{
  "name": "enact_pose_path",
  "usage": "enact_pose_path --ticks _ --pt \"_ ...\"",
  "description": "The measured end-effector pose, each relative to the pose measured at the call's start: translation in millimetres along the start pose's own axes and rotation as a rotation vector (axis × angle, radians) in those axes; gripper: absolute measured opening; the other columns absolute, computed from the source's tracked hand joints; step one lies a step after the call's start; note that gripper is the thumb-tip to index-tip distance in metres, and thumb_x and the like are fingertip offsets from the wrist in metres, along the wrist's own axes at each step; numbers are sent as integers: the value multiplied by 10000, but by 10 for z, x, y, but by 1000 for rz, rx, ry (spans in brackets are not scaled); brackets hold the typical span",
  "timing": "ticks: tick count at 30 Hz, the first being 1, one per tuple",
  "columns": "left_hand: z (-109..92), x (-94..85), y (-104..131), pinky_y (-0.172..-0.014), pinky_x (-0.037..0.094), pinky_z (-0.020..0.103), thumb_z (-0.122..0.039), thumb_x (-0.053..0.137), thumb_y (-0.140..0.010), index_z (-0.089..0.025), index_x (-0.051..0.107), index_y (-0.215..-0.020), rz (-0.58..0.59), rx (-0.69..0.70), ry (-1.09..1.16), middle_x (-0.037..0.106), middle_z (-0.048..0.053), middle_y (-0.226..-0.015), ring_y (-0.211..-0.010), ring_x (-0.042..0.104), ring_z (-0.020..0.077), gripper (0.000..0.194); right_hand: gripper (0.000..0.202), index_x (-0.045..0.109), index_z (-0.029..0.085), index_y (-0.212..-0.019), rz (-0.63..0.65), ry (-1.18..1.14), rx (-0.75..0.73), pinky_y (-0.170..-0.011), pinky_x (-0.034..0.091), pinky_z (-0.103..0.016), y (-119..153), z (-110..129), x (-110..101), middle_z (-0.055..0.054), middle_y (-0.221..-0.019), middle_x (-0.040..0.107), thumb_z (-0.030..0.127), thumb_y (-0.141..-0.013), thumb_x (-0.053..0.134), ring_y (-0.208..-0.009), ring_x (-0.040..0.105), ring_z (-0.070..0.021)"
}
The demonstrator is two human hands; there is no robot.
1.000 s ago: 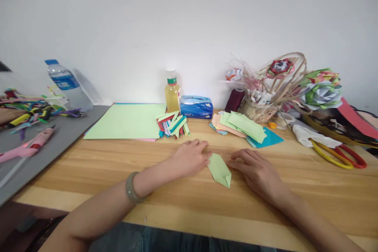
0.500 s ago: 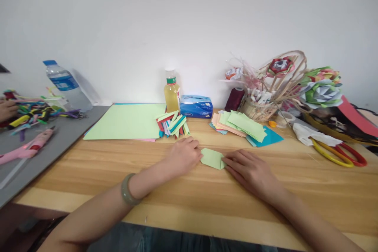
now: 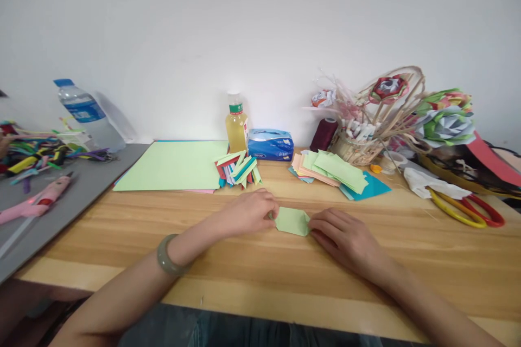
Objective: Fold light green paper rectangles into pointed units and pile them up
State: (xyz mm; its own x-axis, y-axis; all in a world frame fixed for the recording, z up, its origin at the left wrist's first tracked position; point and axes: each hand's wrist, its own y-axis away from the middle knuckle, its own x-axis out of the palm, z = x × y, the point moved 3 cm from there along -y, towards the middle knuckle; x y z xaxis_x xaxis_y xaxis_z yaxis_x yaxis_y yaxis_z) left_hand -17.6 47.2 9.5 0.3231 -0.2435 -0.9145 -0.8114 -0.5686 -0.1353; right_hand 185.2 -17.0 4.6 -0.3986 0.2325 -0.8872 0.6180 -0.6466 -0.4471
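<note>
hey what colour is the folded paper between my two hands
The folded paper is pale green; it shows best in the head view.

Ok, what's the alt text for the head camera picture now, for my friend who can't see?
A person's left hand and right hand are at opposite ends of a small folded green paper on a wooden table. Behind it are bright paper strips, a bottle of yellow drink, a blue tissue pack and, farther right, paper flowers.
</note>
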Motion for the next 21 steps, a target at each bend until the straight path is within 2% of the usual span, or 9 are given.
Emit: enact_pose_path --ticks 7,10,13,17,21 --pt "59 31 9 -827 393 253 -283 716 -726 -210 638 -822 -9 19 29 590 -5 -917 -947 523 147 143 199 632 176 -878 49 7 -61 -685 478 -301 -60 13 -45 -72 -844 641 218 -915 440 -782 579 -170" --pt "43 42 1 -820 393 257 -277 655 -787 -198 634 -838 -43 83 -60 603 1 -877 -908 526 146 97 222 623 161 -891 81 95 -141 -685 466 -313 -48 -27 -32 -83 -853 639 173 -923 403 -788 571 -178" --pt "-4 58 -4 -833 390 288 -296 558 -857 -173 624 -846 -66 183 -201 611 29 -852 -905 523 163 140 260 613 157 -869 116 140 -196 -668 454 -310 -33 -72 -11 -83 -825 628 144 -930 362 -763 561 -178" --pt "-41 88 -5 -822 404 313 -291 481 -890 -157 610 -824 -91 248 -349 608 56 -828 -912 523 179 198 235 610 162 -839 99 122 -171 -653 444 -299 -34 -124 -2 -71 -799 607 174 -926 392 -738 549 -169" --pt "-54 120 6 -827 413 321 -280 435 -906 -163 607 -794 -114 329 -445 609 64 -812 -910 527 184 236 192 612 157 -933 116 110 -183 -683 459 -306 -50 -140 -32 -76 -829 613 201 -919 425 -779 551 -175"
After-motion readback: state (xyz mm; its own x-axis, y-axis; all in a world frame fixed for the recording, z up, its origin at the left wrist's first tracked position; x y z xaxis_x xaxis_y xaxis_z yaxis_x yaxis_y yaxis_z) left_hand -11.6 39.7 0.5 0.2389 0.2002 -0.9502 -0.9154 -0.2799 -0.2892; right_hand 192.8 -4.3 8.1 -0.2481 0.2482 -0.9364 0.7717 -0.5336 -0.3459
